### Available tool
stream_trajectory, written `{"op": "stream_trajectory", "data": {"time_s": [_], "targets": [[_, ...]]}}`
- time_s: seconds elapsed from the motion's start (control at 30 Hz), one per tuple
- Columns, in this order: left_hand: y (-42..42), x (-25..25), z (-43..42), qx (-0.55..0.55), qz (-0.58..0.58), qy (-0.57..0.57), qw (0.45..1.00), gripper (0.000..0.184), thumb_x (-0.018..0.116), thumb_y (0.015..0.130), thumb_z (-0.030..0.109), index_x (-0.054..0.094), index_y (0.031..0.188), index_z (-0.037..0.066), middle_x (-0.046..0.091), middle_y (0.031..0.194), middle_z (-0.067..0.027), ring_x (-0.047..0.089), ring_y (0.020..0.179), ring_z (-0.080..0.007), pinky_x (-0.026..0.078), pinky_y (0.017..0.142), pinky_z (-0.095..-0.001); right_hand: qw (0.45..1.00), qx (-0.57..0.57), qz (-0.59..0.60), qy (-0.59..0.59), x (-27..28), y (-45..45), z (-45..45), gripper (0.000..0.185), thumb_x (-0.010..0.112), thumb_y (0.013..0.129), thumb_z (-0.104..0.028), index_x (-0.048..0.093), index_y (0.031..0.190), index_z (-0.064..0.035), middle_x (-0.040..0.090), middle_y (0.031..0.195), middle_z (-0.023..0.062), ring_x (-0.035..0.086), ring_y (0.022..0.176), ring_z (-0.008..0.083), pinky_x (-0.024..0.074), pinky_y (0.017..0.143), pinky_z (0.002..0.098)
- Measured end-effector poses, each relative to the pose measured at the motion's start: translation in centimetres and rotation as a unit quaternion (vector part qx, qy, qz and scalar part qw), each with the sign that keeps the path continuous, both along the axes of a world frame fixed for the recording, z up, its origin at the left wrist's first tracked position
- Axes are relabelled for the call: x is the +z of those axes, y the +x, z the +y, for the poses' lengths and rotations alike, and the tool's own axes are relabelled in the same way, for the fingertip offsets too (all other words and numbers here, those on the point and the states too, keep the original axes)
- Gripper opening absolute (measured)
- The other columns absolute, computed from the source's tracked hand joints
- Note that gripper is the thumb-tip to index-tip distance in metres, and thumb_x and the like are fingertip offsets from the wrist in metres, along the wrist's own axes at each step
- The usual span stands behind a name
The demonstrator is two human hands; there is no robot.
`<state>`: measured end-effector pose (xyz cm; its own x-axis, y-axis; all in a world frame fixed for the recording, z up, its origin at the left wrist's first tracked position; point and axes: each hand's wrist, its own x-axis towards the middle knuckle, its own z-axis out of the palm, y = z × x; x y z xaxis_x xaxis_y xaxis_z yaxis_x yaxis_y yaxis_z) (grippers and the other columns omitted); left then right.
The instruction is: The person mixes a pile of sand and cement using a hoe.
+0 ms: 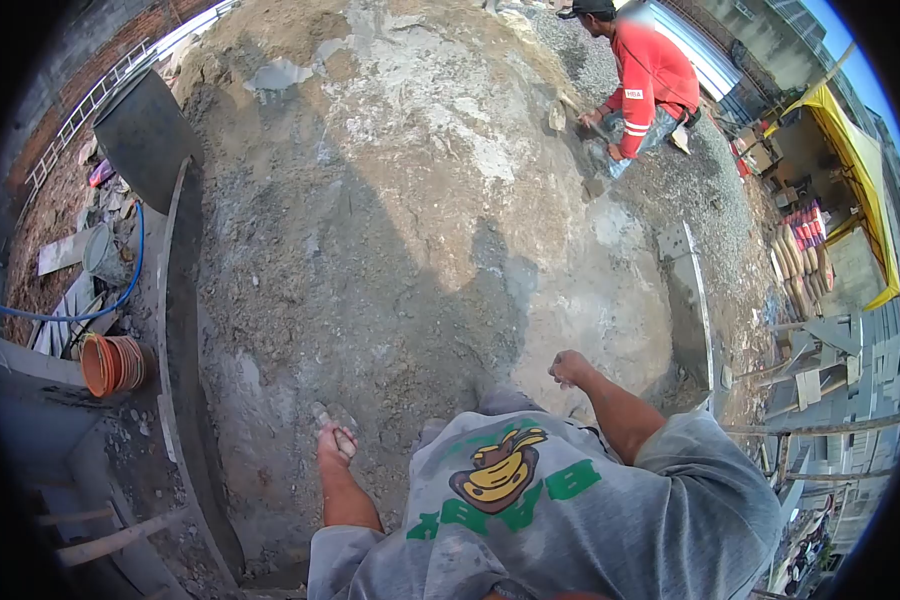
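Note:
My left hand (336,442) is closed around the pale handle of a trowel (344,441), low over the grey mortar surface. Its blade blends into the mortar and is hard to make out. My right hand (568,370) is held out above the smoother, paler part of the ground, with the fingers curled in and nothing seen in them. Between and beyond both hands spreads the rough mortar and sand surface (370,280), partly in shadow.
A co-worker in a red shirt (655,75) crouches at the far right with a tool near the ground. Low form boards (178,320) edge the left side, another board (692,290) the right. Orange buckets (110,365), a dark cylinder (148,140) and a blue hose (138,265) are at left.

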<state>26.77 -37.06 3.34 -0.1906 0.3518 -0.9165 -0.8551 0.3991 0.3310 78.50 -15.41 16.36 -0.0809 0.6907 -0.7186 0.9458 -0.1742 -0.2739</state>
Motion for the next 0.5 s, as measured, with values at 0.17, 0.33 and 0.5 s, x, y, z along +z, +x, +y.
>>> {"op": "stream_trajectory", "data": {"time_s": [0.17,0.33,0.5], "targets": [[0.6,-0.6,-1.7,-0.069,0.017,-0.028,0.997,0.014,0.057,0.075,0.025,0.048,0.081,0.017,0.05,0.061,-0.0023,0.05,0.049,-0.0198,0.045,0.047,-0.0397,0.998,-0.047,0.039,-0.031,-3.9,0.4,0.9,0.021,0.059,0.075,-0.017,0.064,0.077,0.0026,0.065,0.067,0.0106,0.065,0.052,0.0194,0.0504,0.043,0.0298],[2.8,2.2,-2.8,-0.161,0.045,-0.087,0.982,0.015,0.057,0.075,0.026,0.048,0.079,0.014,0.05,0.059,-0.0041,0.049,0.047,-0.0219,0.044,0.046,-0.0394,0.982,0.132,0.104,0.083,-6.7,-0.9,3.4,0.021,0.058,0.073,-0.018,0.063,0.071,0.0027,0.064,0.064,0.0119,0.066,0.052,0.0202,0.0508,0.045,0.0303],[6.6,4.2,1.5,-0.233,0.049,-0.093,0.967,0.016,0.059,0.073,0.024,0.05,0.08,0.012,0.05,0.058,-0.0048,0.048,0.046,-0.0229,0.042,0.045,-0.0392,0.963,0.174,0.163,0.128,-7.4,0.8,7.0,0.02,0.057,0.072,-0.017,0.064,0.07,0.001,0.064,0.06,0.0121,0.065,0.051,0.0196,0.0505,0.046,0.0303]]}}
